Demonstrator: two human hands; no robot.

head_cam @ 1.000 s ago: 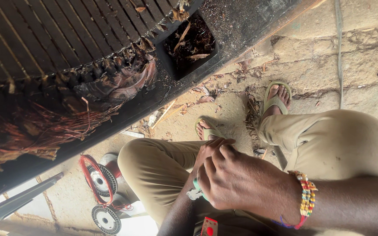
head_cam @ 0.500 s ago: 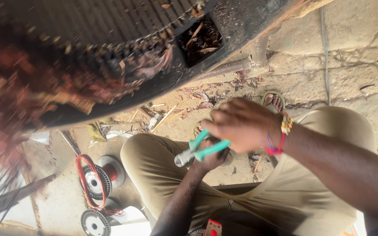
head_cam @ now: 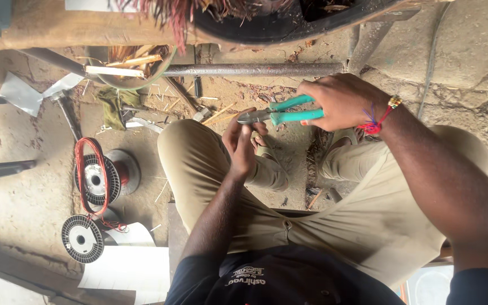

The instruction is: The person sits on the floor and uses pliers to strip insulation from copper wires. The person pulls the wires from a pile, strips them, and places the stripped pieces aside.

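My right hand (head_cam: 340, 101), with a beaded bracelet and red thread at the wrist, is shut on the teal handles of a pair of pliers (head_cam: 289, 112). The pliers lie level above my knees, their metal jaws (head_cam: 249, 117) pointing left. My left hand (head_cam: 243, 144) reaches up from my lap. Its fingers are apart, with the tips right at the jaws. I see nothing held in it. Both hands hover over my khaki trousers (head_cam: 199, 169).
A grey metal pipe (head_cam: 255, 69) lies across the ground beyond my knees. Above it sits a dark round housing with copper windings (head_cam: 244, 22). At left are two wire spools (head_cam: 100, 178) (head_cam: 82, 238), a red wire loop (head_cam: 80, 164), a bowl of sticks (head_cam: 128, 70) and white sheets (head_cam: 125, 265).
My right hand has lifted the pliers up and away from my lap. My left hand has followed to the jaws. The view has shifted, so the big dark housing now sits at the top edge.
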